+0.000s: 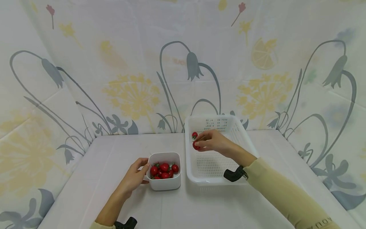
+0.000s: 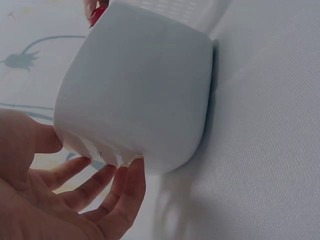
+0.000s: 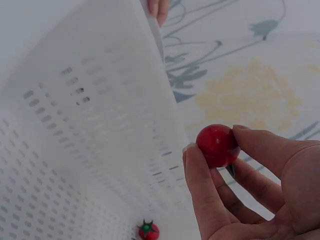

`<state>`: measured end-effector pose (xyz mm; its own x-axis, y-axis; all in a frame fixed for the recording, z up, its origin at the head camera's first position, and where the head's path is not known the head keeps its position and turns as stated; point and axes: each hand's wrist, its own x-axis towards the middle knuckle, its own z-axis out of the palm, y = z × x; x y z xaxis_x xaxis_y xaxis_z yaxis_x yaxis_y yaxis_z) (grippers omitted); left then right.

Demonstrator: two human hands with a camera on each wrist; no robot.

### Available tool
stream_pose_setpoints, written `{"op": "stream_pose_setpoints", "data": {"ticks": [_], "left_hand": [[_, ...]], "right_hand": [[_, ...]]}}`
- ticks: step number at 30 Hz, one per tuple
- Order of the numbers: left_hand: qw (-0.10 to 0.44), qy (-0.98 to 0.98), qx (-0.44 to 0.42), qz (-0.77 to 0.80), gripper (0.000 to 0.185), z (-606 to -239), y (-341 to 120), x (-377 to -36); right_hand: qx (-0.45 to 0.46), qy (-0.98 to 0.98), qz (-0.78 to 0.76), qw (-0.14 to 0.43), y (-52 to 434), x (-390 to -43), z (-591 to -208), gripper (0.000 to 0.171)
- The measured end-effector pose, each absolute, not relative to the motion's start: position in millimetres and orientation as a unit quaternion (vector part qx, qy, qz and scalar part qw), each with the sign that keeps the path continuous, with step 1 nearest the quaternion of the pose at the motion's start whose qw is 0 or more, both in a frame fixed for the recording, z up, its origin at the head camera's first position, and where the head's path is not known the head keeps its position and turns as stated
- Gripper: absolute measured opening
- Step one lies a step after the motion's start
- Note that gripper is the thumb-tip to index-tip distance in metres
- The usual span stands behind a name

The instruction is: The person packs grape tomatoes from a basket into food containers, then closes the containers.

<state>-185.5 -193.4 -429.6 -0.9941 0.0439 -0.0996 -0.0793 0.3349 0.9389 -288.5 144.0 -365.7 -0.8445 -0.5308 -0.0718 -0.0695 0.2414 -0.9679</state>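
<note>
My left hand [image 1: 141, 173] holds the left side of a small white bowl [image 1: 166, 183], thumb at the rim and fingers against the wall. In the left wrist view the fingertips [image 2: 127, 175] touch the bowl's wall [image 2: 140, 85]. Several red cherry tomatoes [image 1: 164, 170] lie in the bowl. My right hand [image 1: 200, 143] pinches one cherry tomato [image 1: 196, 146] between thumb and fingers, just above the left part of a white perforated basket [image 1: 243, 133]. The right wrist view shows that tomato [image 3: 217, 145] held in the fingertips. Another cherry tomato [image 1: 194, 135] lies in the basket, its green stem showing [image 3: 148, 231].
Bowl and basket stand side by side on a white table [image 1: 100, 165], the basket to the right. A floral curtain [image 1: 171, 63] closes off the back and both sides. Bare table surface lies left of the bowl and in front of both containers.
</note>
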Motion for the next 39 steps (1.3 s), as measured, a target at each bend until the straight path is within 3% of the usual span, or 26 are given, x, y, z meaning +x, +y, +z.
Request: {"op": "stream_pose_setpoints", "data": {"ticks": [32,39], "left_hand": [[0.053,0.812,-0.01,0.582,0.038,-428,-193,-185],[0.056,0.811,-0.022,0.582,0.035,-429,-193,-185]], "right_hand": [[-0.285,0.757,-0.553,0.199,91,-257,-368,0.02],[-0.318,0.792,-0.494,0.165,67,-253,-372,0.018]]}}
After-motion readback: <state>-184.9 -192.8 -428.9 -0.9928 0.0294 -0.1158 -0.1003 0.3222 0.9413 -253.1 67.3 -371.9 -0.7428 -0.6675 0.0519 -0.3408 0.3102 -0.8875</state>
